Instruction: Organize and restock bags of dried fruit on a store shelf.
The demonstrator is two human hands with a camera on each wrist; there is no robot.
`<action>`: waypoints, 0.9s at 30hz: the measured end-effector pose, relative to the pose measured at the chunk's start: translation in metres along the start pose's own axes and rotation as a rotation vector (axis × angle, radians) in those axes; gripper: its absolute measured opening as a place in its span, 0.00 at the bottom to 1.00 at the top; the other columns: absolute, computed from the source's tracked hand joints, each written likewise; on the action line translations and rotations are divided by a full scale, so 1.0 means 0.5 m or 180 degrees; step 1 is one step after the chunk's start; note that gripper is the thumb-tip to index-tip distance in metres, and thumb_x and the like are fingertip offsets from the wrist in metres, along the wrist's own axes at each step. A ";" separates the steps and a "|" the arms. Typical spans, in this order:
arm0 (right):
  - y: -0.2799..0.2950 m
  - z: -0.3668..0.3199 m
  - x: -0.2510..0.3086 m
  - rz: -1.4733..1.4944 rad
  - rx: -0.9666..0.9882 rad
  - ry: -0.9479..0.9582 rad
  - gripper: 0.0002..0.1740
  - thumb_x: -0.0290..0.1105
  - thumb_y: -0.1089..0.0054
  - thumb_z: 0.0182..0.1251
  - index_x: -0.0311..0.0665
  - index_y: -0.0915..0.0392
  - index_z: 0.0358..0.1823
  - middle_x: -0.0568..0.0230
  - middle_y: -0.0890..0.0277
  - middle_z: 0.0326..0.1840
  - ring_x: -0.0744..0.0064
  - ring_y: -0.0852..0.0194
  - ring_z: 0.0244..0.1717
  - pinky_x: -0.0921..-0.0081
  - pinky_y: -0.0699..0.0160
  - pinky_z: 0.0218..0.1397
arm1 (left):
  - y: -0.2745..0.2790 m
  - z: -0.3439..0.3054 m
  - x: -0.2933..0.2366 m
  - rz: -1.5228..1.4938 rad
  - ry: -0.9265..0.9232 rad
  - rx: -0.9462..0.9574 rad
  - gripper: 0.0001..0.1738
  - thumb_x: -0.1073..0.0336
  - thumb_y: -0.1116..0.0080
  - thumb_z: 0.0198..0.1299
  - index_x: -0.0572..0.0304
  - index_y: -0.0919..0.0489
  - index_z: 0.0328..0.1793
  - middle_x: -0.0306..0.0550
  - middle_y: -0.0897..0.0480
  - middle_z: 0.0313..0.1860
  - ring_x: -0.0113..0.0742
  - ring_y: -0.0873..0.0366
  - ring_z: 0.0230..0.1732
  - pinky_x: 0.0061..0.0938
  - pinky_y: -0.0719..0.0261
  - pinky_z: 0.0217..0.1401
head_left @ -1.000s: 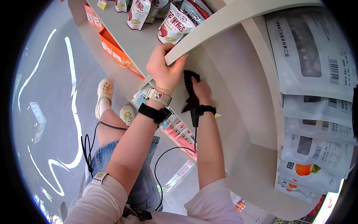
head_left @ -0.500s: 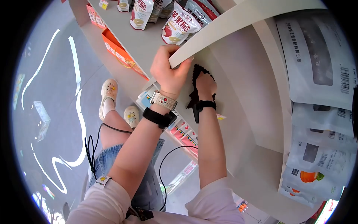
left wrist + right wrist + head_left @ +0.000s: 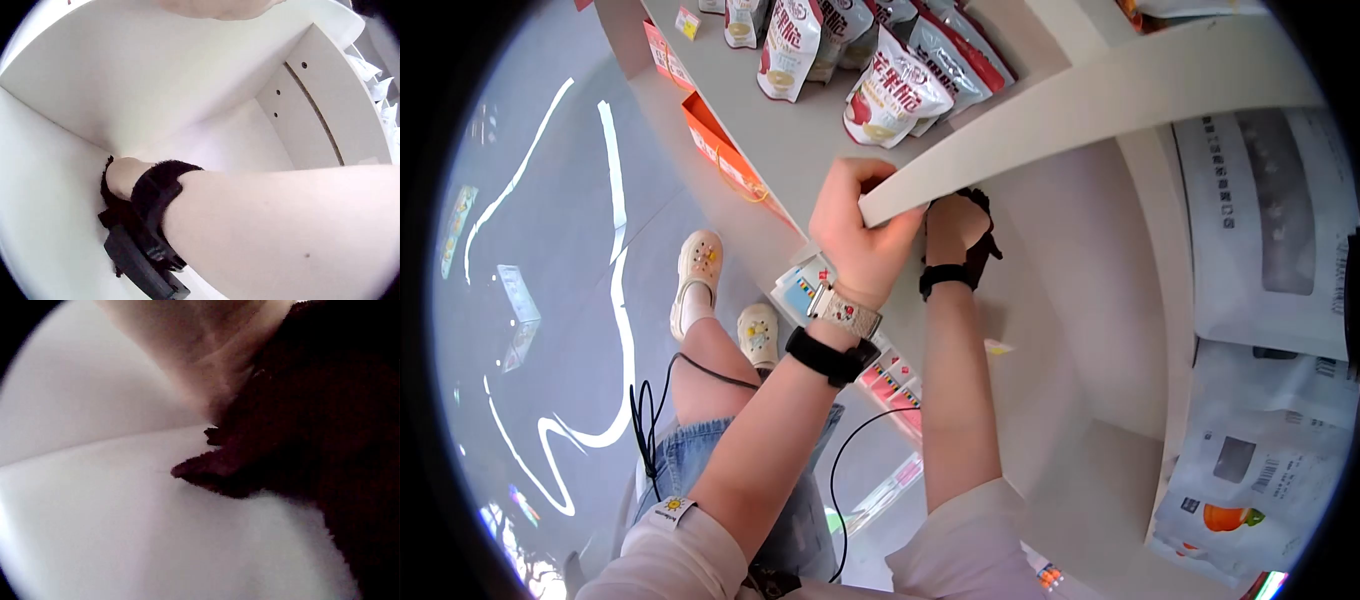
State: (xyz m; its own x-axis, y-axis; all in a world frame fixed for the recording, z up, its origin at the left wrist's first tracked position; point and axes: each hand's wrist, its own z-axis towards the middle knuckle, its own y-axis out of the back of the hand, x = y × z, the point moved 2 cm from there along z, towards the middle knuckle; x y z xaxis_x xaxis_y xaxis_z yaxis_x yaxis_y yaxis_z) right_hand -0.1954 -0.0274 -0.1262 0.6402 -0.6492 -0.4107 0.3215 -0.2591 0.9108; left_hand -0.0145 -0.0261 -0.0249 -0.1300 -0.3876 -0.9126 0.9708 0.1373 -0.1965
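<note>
In the head view my left hand [image 3: 855, 230] grips the front edge of a pale shelf divider [image 3: 1040, 135], fingers curled round it and thumb on the near side. My right hand [image 3: 956, 225] is inside the compartment beyond, partly behind that divider, with a dark red cleaning cloth [image 3: 978, 262] under it. The right wrist view has the cloth [image 3: 300, 444] bunched at the palm, its jagged edge spread on the white shelf. Low in the corner of the compartment, the left wrist view finds the right hand [image 3: 125, 174] with cloth edges around it; its fingertips are hidden.
Snack pouches [image 3: 897, 95] stand on the shelf left of the divider. Large grey-white pouches [image 3: 1250, 230] fill the right side. A small price tag [image 3: 998, 347] lies on the shelf board. Orange gift bags [image 3: 720, 150] stand along the outer edge, and a black cable [image 3: 832, 480] hangs between the arms.
My right hand has moved with the cloth deeper into the compartment, going partly behind the divider. My left hand keeps its grip on the divider while the head view shifts.
</note>
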 end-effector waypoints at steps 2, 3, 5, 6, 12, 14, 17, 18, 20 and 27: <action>-0.007 0.012 0.010 -0.0080 -0.0160 0.0021 0.13 0.33 0.48 0.57 0.49 0.22 0.16 0.72 0.24 0.17 0.77 0.29 0.17 0.82 0.44 0.15 | 0.000 0.002 -0.004 0.0081 -0.0086 -0.0024 0.15 0.70 0.36 0.33 0.61 0.28 0.29 0.43 0.26 0.25 0.34 0.28 0.25 0.23 0.29 0.30; 0.006 0.008 0.015 -0.0049 -0.0212 0.0051 0.12 0.33 0.48 0.57 0.49 0.21 0.17 0.73 0.23 0.19 0.77 0.28 0.19 0.83 0.44 0.15 | 0.001 0.005 -0.003 0.0135 -0.0133 -0.0019 0.15 0.70 0.36 0.33 0.61 0.28 0.29 0.43 0.26 0.25 0.34 0.28 0.25 0.23 0.29 0.30; 0.029 0.003 0.007 0.0204 0.0001 0.0118 0.15 0.36 0.52 0.59 0.47 0.21 0.17 0.70 0.23 0.18 0.76 0.27 0.18 0.81 0.42 0.15 | -0.002 0.009 0.000 0.0156 -0.0275 -0.0123 0.15 0.68 0.35 0.34 0.60 0.28 0.29 0.43 0.26 0.25 0.34 0.28 0.24 0.23 0.29 0.29; 0.025 0.003 0.003 0.0334 -0.0057 0.0151 0.16 0.36 0.54 0.60 0.47 0.21 0.16 0.69 0.24 0.17 0.75 0.28 0.17 0.80 0.42 0.15 | -0.003 0.008 0.001 0.0141 -0.0288 -0.0146 0.15 0.68 0.35 0.34 0.60 0.28 0.29 0.43 0.26 0.24 0.34 0.28 0.24 0.23 0.29 0.29; -0.020 -0.019 -0.016 0.0194 0.0211 0.0353 0.32 0.47 0.69 0.68 0.45 0.25 0.10 0.66 0.29 0.10 0.69 0.32 0.11 0.75 0.43 0.13 | -0.002 0.000 0.004 0.0144 -0.0187 -0.0201 0.15 0.69 0.36 0.33 0.59 0.28 0.29 0.43 0.26 0.24 0.35 0.27 0.24 0.24 0.29 0.28; -0.012 -0.038 -0.021 0.0255 0.0393 0.0372 0.32 0.49 0.71 0.68 0.44 0.23 0.13 0.63 0.26 0.14 0.67 0.28 0.16 0.73 0.37 0.16 | -0.002 -0.001 0.006 0.0179 -0.0169 -0.0211 0.14 0.68 0.36 0.34 0.59 0.28 0.29 0.43 0.25 0.24 0.36 0.27 0.24 0.25 0.28 0.29; 0.019 -0.073 -0.035 0.0602 0.0959 0.0375 0.31 0.53 0.72 0.65 0.40 0.21 0.25 0.59 0.22 0.30 0.59 0.23 0.34 0.64 0.26 0.34 | -0.002 -0.002 0.007 0.0236 -0.0200 -0.0222 0.15 0.68 0.36 0.34 0.59 0.27 0.30 0.43 0.25 0.25 0.37 0.26 0.25 0.25 0.28 0.29; 0.017 -0.082 -0.038 0.0639 0.1035 0.0456 0.33 0.57 0.72 0.63 0.40 0.21 0.25 0.58 0.22 0.31 0.58 0.24 0.35 0.63 0.26 0.35 | 0.000 -0.001 0.005 0.0243 -0.0233 -0.0223 0.15 0.67 0.36 0.34 0.59 0.27 0.30 0.44 0.24 0.25 0.38 0.26 0.25 0.26 0.28 0.29; 0.013 -0.099 -0.048 0.0857 0.1217 0.0574 0.37 0.64 0.68 0.58 0.36 0.23 0.30 0.53 0.23 0.33 0.55 0.24 0.37 0.63 0.26 0.37 | 0.000 0.000 0.002 0.0247 -0.0172 -0.0198 0.14 0.67 0.36 0.35 0.59 0.27 0.30 0.44 0.24 0.25 0.38 0.26 0.25 0.26 0.28 0.29; 0.050 -0.141 -0.033 0.0815 0.1157 0.0206 0.43 0.69 0.63 0.51 0.28 0.28 0.35 0.50 0.23 0.33 0.58 0.23 0.36 0.66 0.26 0.37 | 0.004 0.003 0.000 0.0268 -0.0219 -0.0155 0.12 0.68 0.38 0.36 0.58 0.26 0.30 0.43 0.24 0.25 0.37 0.26 0.25 0.25 0.28 0.29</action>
State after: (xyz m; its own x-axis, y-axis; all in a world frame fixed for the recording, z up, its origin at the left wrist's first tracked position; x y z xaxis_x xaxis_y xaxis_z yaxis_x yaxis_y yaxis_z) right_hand -0.1490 0.0273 -0.0996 0.7133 -0.6820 -0.1615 -0.1116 -0.3379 0.9345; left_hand -0.0121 -0.0270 -0.0247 -0.0326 -0.4341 -0.9003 0.9665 0.2156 -0.1390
